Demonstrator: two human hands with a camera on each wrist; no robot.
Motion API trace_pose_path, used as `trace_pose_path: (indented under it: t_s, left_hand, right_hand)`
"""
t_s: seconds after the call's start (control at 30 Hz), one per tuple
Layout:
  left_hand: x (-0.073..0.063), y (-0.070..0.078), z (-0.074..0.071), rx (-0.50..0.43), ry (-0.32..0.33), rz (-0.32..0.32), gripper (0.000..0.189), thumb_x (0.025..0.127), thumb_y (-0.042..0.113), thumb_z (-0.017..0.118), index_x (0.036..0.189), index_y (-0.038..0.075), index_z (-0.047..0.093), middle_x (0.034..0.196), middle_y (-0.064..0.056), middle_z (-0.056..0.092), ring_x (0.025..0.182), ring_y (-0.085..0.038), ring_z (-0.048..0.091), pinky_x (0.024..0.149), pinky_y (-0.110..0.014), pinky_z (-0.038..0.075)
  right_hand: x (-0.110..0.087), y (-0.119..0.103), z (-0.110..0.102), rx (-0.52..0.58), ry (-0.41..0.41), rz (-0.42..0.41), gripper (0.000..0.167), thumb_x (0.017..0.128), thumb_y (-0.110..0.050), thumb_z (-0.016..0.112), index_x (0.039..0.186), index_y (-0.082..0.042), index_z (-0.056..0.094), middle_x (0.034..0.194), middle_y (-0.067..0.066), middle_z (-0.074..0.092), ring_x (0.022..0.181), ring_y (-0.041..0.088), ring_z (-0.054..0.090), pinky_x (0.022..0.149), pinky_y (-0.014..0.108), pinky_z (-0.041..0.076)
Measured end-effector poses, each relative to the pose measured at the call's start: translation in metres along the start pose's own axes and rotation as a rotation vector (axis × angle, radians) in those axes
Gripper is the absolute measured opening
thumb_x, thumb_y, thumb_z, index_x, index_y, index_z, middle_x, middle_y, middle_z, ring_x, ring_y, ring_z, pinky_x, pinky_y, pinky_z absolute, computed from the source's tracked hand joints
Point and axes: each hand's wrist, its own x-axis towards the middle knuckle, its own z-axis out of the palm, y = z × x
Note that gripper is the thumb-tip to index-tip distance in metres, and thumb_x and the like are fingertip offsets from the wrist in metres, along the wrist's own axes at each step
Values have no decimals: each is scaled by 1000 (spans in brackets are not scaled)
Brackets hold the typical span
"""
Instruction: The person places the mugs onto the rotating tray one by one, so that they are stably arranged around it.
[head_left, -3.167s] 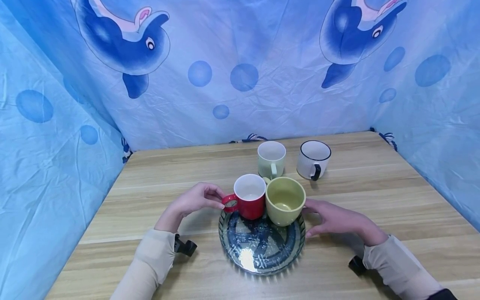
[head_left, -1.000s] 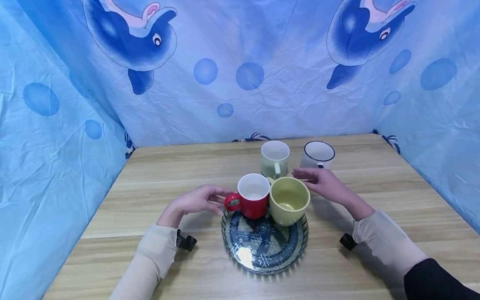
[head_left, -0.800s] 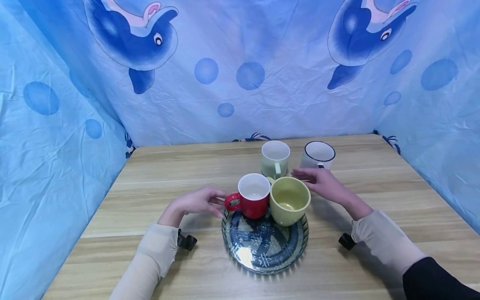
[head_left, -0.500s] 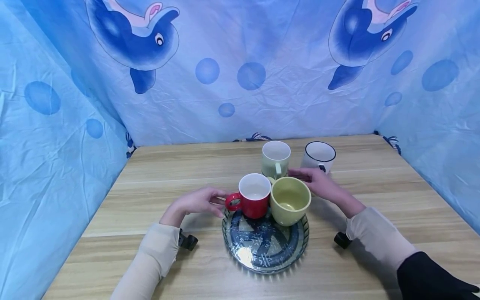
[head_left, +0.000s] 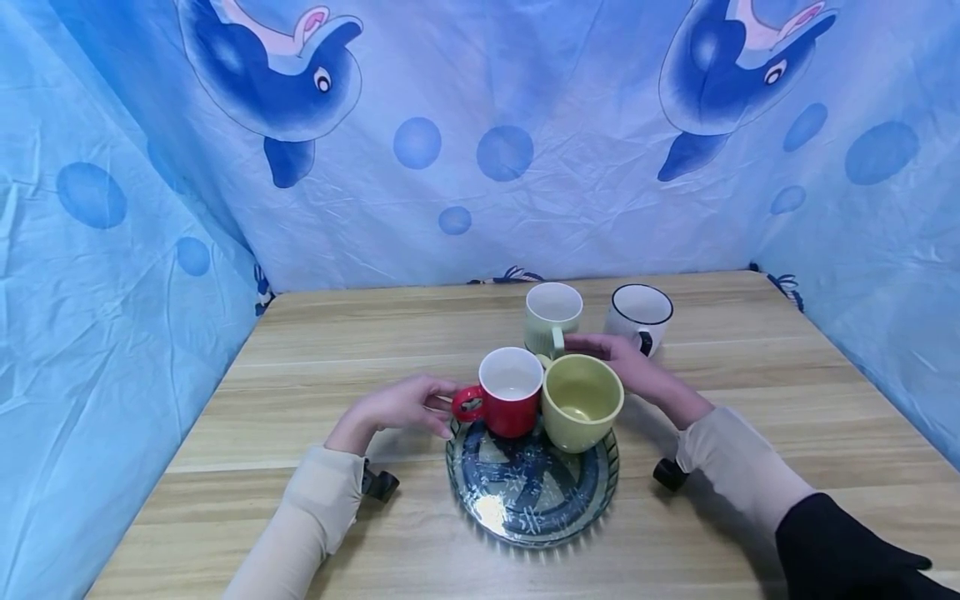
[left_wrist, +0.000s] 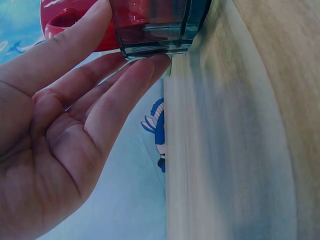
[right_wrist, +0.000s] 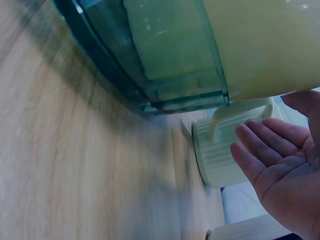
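The right hand [head_left: 628,360] has moved: 3.2 s ago it was at the right side of the yellow mug [head_left: 573,427], and now it reaches behind that mug, its fingertips beside the handle of the green mug [head_left: 542,335]. Its fingers are extended and grip nothing; I cannot tell whether they touch the handle. To judge by this, attention has passed from the yellow mug to the green mug, whose handle is not yet grasped.

The left hand [head_left: 403,407] has stayed by the red mug [head_left: 512,418], its fingers loosely spread near the handle and the edge of the dish [head_left: 525,500], not gripping.

The red and yellow mugs stand side by side in the far part of the glass dish, as before. The green mug is upright on the desk [head_left: 315,358] behind them, with the white mug [head_left: 633,333] to its right.

No brand, label or writing can be read on any of the 4 mugs.
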Motion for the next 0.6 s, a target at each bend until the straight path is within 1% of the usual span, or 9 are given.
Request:
trace_pose_path:
  t_s: [0.13, 0.2, 0.23, 0.33, 0.43, 0.53, 0.6]
  left_hand:
    - [1, 0, 1, -6, 0, -3, 61, 81, -4, 71, 137, -8, 47, 141, -26, 49, 127, -42, 52, 99, -37, 52]
    - [1, 0, 1, -5, -2, -2, 62, 81, -4, 71, 138, -7, 47, 142, -26, 48, 127, -41, 52, 99, -37, 52]
    - [1, 0, 1, -2, -2, -3, 62, 81, -4, 71, 138, -7, 47, 143, -26, 48, 127, -41, 53, 99, -37, 52]
    - [1, 0, 1, 11, -4, -4, 59, 82, -2, 71, 136, -6, 49, 142, -25, 49, 126, -41, 54, 99, -38, 52]
    - [1, 0, 0, 29, -6, -2, 55, 82, -1, 71, 134, -5, 52, 140, -24, 52, 125, -41, 55, 100, -39, 52]
    - [1, 0, 0, 37, -12, 3, 52, 83, 0, 71, 132, -5, 53, 138, -24, 53, 124, -40, 55, 100, -40, 52]
    - [0, 0, 0, 35, -12, 1, 53, 82, -1, 71, 132, -5, 53, 138, -24, 53, 124, -40, 55, 100, -40, 51]
  right_hand:
    - [1, 0, 1, 14, -19, 30, 51, 95, -5, 52, 142, 8, 39, 141, 28, 49, 133, 43, 44, 112, 50, 38]
    - [1, 0, 1, 20, -26, 44, 52, 94, -3, 51, 143, 8, 37, 141, 28, 48, 133, 44, 43, 112, 55, 35]
    - [1, 1, 1, 21, -29, 47, 52, 94, -3, 51, 143, 8, 37, 141, 29, 48, 133, 44, 43, 112, 56, 34]
    - [1, 1, 2, 4, -21, 39, 52, 94, -1, 50, 143, 9, 36, 139, 30, 49, 132, 45, 44, 112, 56, 35]
    - [1, 2, 4, -27, 12, 23, 50, 93, 0, 51, 140, 12, 38, 135, 32, 52, 128, 46, 47, 110, 54, 38]
    - [1, 3, 6, -74, 67, 8, 46, 92, 1, 53, 135, 14, 43, 126, 32, 57, 119, 41, 55, 105, 44, 44]
    - [1, 4, 7, -104, 117, 7, 41, 90, 2, 55, 129, 15, 49, 117, 30, 61, 109, 32, 60, 99, 35, 48]
